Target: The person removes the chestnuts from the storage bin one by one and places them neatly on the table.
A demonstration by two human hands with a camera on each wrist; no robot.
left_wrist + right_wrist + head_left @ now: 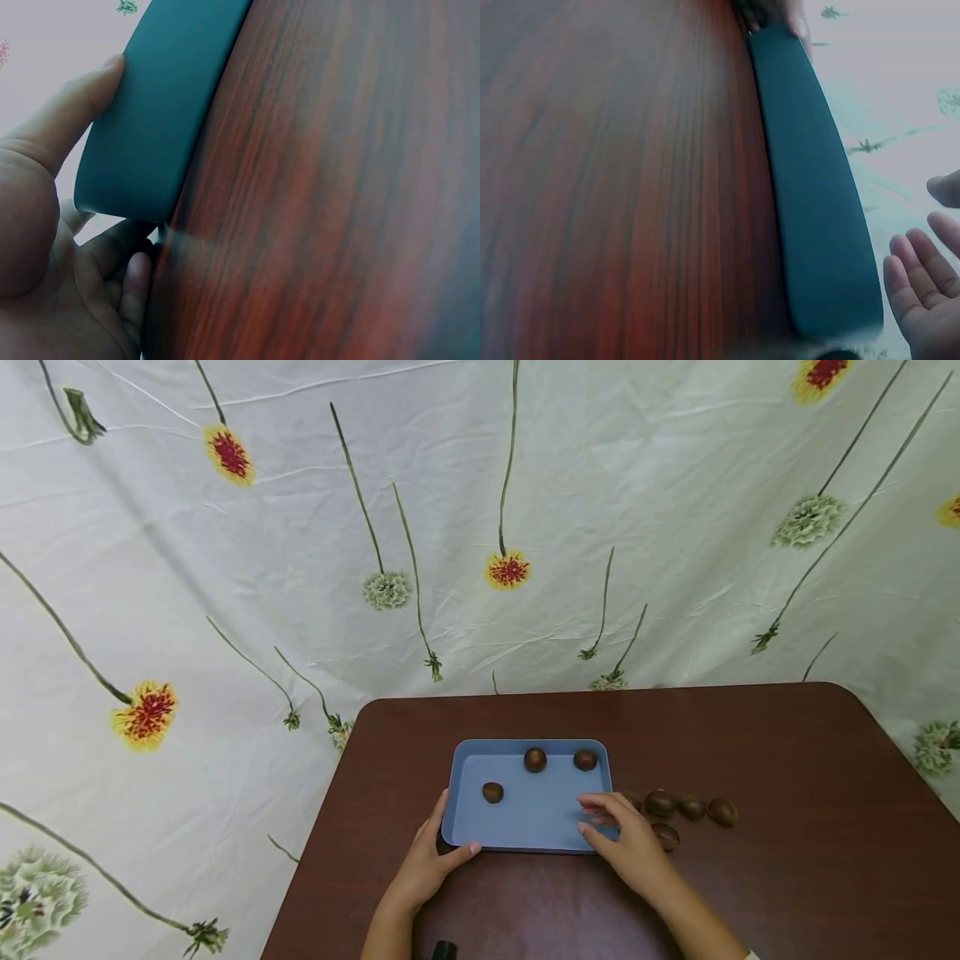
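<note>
A blue rectangular tray (525,822) sits on the table with three brown chestnuts (535,760) in it. My left hand (422,870) grips the tray's near left corner. In the left wrist view its thumb (94,90) lies on the rim, while the other fingers are lower and partly hidden behind the tray. Over the tray's right side is my right hand (626,843), fingers loosely bent and nothing visible between them. The right wrist view shows that hand (930,285) apart from the tray wall (817,202). Just right of it lie several loose chestnuts (661,803).
The dark reddish-brown table (817,860) has rounded far corners. Behind it hangs a white floral cloth (450,460). A small black object (444,950) shows at the bottom edge, near the left forearm.
</note>
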